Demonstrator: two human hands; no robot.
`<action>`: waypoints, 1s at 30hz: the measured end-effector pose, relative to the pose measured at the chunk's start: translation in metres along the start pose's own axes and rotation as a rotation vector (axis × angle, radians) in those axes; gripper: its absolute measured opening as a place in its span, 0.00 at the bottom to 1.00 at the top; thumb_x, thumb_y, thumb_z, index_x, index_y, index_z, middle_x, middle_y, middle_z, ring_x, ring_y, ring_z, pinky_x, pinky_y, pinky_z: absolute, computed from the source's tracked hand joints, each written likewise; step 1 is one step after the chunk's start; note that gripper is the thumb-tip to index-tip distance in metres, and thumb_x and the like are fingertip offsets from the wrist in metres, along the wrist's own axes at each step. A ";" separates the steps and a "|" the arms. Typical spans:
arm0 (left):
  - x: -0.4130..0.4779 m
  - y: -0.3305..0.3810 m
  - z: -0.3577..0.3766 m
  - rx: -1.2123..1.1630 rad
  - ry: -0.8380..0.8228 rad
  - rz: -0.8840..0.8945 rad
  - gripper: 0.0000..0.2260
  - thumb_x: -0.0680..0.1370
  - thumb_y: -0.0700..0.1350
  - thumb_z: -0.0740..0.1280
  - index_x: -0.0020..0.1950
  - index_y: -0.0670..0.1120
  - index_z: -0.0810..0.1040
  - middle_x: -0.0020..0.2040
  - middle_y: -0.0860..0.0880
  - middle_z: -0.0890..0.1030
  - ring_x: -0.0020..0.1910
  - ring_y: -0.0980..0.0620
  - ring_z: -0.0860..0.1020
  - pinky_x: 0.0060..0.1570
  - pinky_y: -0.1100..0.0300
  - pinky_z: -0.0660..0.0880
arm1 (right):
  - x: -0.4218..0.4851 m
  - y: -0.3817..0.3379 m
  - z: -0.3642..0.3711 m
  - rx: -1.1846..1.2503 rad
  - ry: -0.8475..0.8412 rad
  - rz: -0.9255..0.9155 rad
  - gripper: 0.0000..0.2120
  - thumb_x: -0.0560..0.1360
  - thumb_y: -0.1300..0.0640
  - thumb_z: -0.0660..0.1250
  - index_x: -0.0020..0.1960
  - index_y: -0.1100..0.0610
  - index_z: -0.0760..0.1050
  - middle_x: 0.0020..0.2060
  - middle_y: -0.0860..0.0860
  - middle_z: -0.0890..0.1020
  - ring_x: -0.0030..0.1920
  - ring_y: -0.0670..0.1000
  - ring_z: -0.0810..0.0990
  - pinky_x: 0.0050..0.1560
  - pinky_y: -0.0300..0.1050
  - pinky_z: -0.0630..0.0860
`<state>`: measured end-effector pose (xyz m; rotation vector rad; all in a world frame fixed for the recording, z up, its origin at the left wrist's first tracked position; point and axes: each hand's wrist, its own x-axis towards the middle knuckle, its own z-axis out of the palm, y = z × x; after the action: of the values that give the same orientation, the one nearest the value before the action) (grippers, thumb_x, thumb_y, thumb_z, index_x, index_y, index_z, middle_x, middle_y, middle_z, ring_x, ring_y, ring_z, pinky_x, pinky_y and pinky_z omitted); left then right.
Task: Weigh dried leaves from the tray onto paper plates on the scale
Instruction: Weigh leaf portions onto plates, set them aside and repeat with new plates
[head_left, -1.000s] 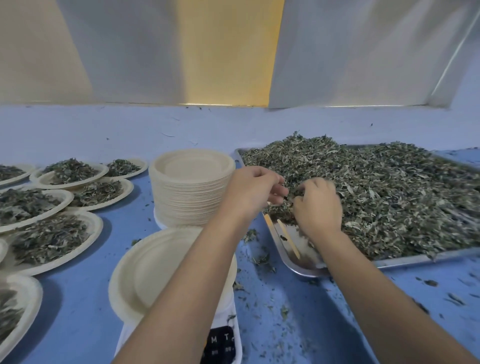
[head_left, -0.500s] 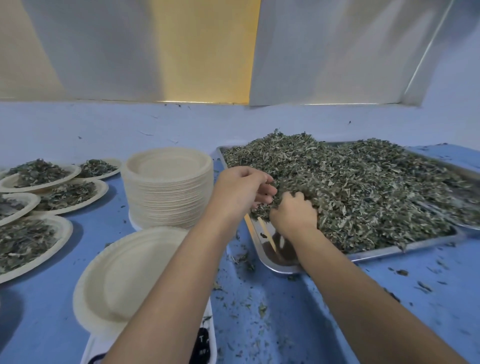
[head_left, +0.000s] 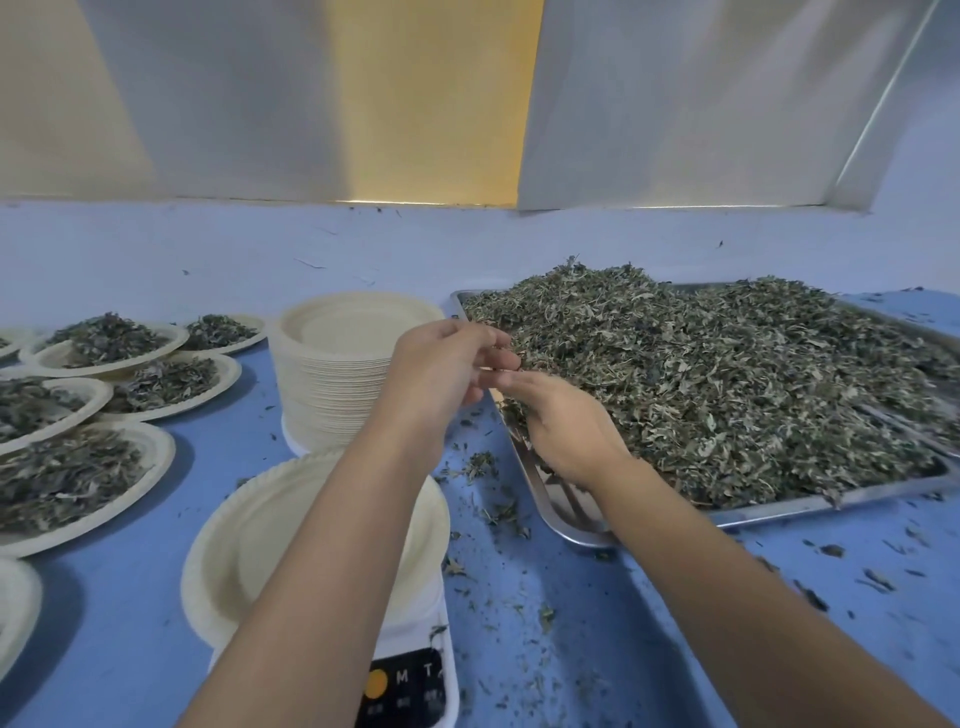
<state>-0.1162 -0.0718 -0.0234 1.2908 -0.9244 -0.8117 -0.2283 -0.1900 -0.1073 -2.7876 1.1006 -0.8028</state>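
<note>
Table (head_left: 571, 634), rt hand (head_left: 563, 423) prob. touching tray (head_left: 779, 512) edge

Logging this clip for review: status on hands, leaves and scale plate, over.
Left hand curled at the tray corner, grip unclear; right hand flat on the dried leaves. Paper plate on the scale bare. Nothing blocking between.

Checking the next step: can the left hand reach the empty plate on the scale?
Probably yes: the left hand is beside the tray, its forearm passes over the empty plate, nothing between them.
</note>
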 end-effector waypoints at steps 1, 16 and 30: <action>-0.001 -0.001 0.000 -0.009 -0.005 -0.004 0.08 0.78 0.39 0.62 0.42 0.45 0.79 0.31 0.51 0.83 0.28 0.57 0.78 0.29 0.67 0.70 | 0.000 0.000 0.001 -0.006 -0.069 -0.020 0.26 0.76 0.66 0.54 0.70 0.47 0.70 0.71 0.44 0.69 0.69 0.49 0.68 0.62 0.46 0.70; -0.005 0.000 0.004 -0.060 -0.034 -0.038 0.08 0.78 0.40 0.62 0.42 0.44 0.80 0.31 0.51 0.82 0.28 0.57 0.78 0.27 0.68 0.69 | 0.000 0.017 0.007 -0.281 -0.325 0.342 0.24 0.81 0.48 0.49 0.76 0.51 0.56 0.77 0.54 0.52 0.76 0.57 0.54 0.73 0.57 0.50; -0.005 -0.007 0.004 -0.086 -0.030 -0.068 0.08 0.78 0.40 0.62 0.42 0.44 0.79 0.31 0.51 0.82 0.27 0.58 0.78 0.26 0.69 0.69 | 0.003 0.019 0.019 -0.189 -0.460 0.192 0.22 0.83 0.48 0.47 0.76 0.49 0.57 0.76 0.52 0.56 0.74 0.58 0.57 0.71 0.57 0.58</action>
<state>-0.1219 -0.0697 -0.0304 1.2438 -0.8639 -0.9167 -0.2289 -0.2088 -0.1263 -2.7379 1.3701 -0.0313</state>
